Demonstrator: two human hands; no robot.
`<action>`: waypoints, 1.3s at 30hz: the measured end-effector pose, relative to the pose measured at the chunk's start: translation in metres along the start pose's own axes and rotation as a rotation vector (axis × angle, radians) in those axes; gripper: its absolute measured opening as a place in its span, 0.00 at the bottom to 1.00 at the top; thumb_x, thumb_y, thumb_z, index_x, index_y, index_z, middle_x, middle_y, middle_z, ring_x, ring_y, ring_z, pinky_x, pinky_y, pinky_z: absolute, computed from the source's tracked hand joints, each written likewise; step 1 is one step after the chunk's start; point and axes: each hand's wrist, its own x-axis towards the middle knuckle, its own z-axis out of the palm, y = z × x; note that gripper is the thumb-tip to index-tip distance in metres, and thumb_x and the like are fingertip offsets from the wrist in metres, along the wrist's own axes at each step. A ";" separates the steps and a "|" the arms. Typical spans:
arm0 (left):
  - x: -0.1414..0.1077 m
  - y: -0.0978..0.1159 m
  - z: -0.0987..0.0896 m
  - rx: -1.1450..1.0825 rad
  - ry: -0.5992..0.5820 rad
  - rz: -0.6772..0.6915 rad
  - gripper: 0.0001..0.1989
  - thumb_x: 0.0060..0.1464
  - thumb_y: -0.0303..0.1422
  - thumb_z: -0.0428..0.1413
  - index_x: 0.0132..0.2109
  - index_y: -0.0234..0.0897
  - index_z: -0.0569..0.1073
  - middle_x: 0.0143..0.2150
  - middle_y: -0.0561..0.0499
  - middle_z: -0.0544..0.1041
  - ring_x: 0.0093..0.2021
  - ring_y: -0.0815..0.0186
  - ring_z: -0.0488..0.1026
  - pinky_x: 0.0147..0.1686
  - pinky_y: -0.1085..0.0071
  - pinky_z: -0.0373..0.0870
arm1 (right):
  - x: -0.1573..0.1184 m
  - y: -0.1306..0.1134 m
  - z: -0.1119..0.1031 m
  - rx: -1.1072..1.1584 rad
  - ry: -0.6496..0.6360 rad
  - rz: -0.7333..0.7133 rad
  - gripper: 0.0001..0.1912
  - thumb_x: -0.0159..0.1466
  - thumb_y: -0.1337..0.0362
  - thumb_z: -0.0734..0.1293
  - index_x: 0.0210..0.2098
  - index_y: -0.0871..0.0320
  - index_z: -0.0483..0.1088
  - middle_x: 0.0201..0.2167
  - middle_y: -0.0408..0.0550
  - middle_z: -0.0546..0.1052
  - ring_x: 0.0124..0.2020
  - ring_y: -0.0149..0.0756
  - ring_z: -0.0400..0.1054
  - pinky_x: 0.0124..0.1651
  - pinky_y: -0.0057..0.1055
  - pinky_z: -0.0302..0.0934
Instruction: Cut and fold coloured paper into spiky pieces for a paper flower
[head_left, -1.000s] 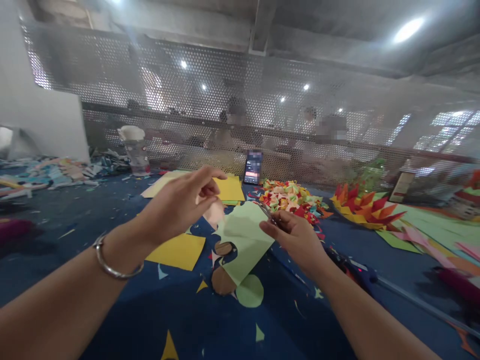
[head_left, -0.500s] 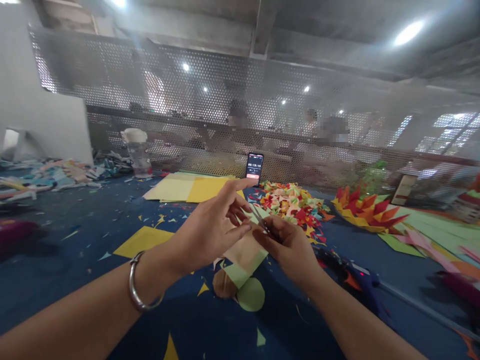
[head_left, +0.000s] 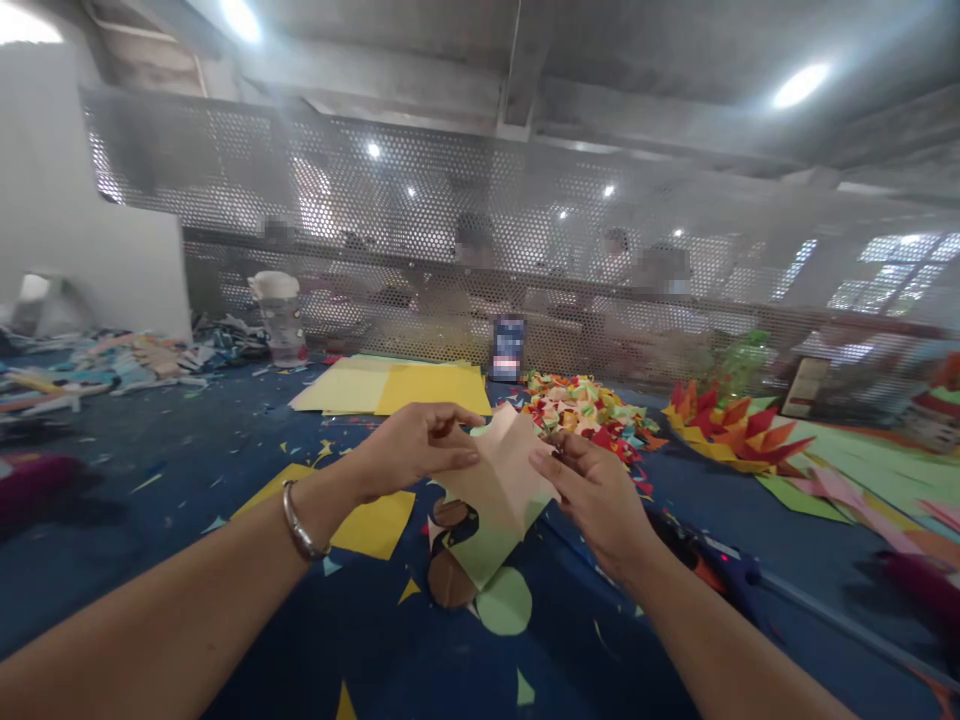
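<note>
Nearest, small paper scraps are strewn over the blue surface point(head_left: 285, 640). Just beyond, a green paper disc point(head_left: 504, 601) is seen beside a brown disc point(head_left: 450, 582). Above them, the pale pink and green paper point(head_left: 501, 490) is held between both hands: its left edge is pinched by the narrowed fingers of the left hand point(head_left: 420, 440), its right edge by those of the right hand point(head_left: 592, 488). Farther off, layered yellow sheets point(head_left: 439, 390) and a colourful paper pile point(head_left: 581, 405) are laid out; behind, a phone point(head_left: 508, 348) is stood upright before a perforated screen point(head_left: 375, 240).
</note>
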 end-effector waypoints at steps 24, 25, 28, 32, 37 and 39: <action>0.004 -0.008 0.031 -0.438 0.086 -0.116 0.12 0.46 0.42 0.59 0.29 0.36 0.73 0.27 0.52 0.74 0.26 0.70 0.67 0.27 0.74 0.61 | 0.001 -0.003 0.001 0.101 -0.026 0.046 0.16 0.49 0.56 0.73 0.33 0.60 0.73 0.26 0.45 0.76 0.25 0.34 0.68 0.27 0.28 0.59; 0.004 -0.008 0.033 -0.452 0.100 -0.119 0.12 0.47 0.41 0.59 0.29 0.36 0.74 0.27 0.52 0.74 0.26 0.70 0.68 0.27 0.74 0.61 | 0.001 -0.003 0.001 0.096 -0.024 0.048 0.16 0.49 0.57 0.73 0.33 0.60 0.72 0.24 0.43 0.76 0.23 0.31 0.67 0.25 0.26 0.58; 0.003 -0.007 0.035 -0.470 0.106 -0.133 0.12 0.49 0.41 0.57 0.30 0.37 0.74 0.27 0.52 0.75 0.26 0.71 0.68 0.27 0.74 0.61 | 0.001 -0.005 0.000 0.051 -0.001 0.059 0.13 0.51 0.58 0.72 0.32 0.59 0.71 0.20 0.39 0.72 0.15 0.24 0.58 0.18 0.23 0.50; 0.001 -0.007 0.029 -0.441 0.002 -0.115 0.12 0.51 0.41 0.55 0.31 0.37 0.74 0.28 0.52 0.75 0.26 0.70 0.68 0.28 0.74 0.62 | 0.002 -0.004 -0.005 -0.007 0.028 0.050 0.13 0.52 0.57 0.72 0.28 0.59 0.69 0.20 0.38 0.70 0.13 0.21 0.50 0.13 0.22 0.41; -0.004 -0.007 0.016 -0.347 -0.263 -0.121 0.12 0.52 0.41 0.55 0.30 0.36 0.71 0.23 0.54 0.70 0.22 0.72 0.65 0.25 0.73 0.60 | 0.006 -0.002 -0.011 -0.007 0.051 0.036 0.13 0.52 0.57 0.72 0.29 0.60 0.69 0.20 0.38 0.69 0.14 0.21 0.51 0.14 0.22 0.41; -0.005 -0.006 0.015 -0.311 -0.303 -0.111 0.13 0.52 0.41 0.54 0.28 0.36 0.70 0.22 0.56 0.67 0.21 0.72 0.62 0.24 0.73 0.58 | 0.006 -0.003 -0.011 -0.004 0.053 0.029 0.12 0.53 0.58 0.71 0.30 0.60 0.70 0.19 0.37 0.68 0.14 0.20 0.50 0.14 0.22 0.40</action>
